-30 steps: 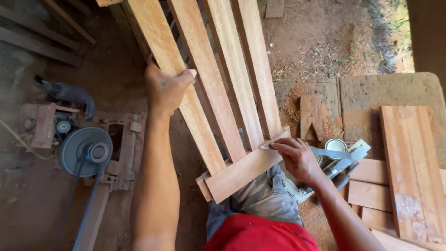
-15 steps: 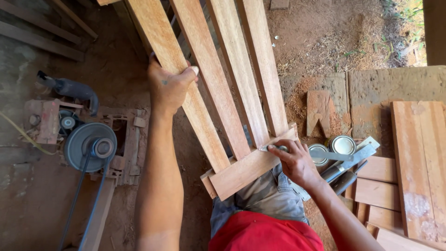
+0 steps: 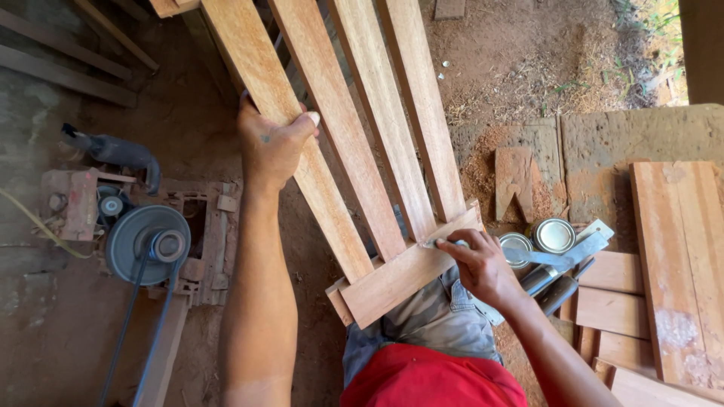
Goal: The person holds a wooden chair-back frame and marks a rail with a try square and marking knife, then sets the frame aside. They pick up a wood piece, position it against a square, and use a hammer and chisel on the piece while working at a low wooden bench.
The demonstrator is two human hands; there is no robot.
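A wooden frame of several long slats point(image 3: 377, 113) leans over my lap, joined at the near end by a cross board point(image 3: 392, 283). My left hand point(image 3: 271, 151) grips the leftmost slat about halfway up, thumb on top. My right hand point(image 3: 479, 267) rests on the cross board's upper edge by the rightmost slat. It pinches a small thin grey tool point(image 3: 432, 243) whose tip touches the joint there. I cannot tell what kind of tool it is.
Two round tin cans point(image 3: 553, 235) and a flat metal tool point(image 3: 573, 252) lie just right of my right hand. Cut boards point(image 3: 679, 256) are stacked at the right. A motor with a belt pulley point(image 3: 147, 243) stands on the dirt floor at the left.
Both hands keep their holds. My right hand has shifted only slightly along the cross board, and the view has drifted a little.
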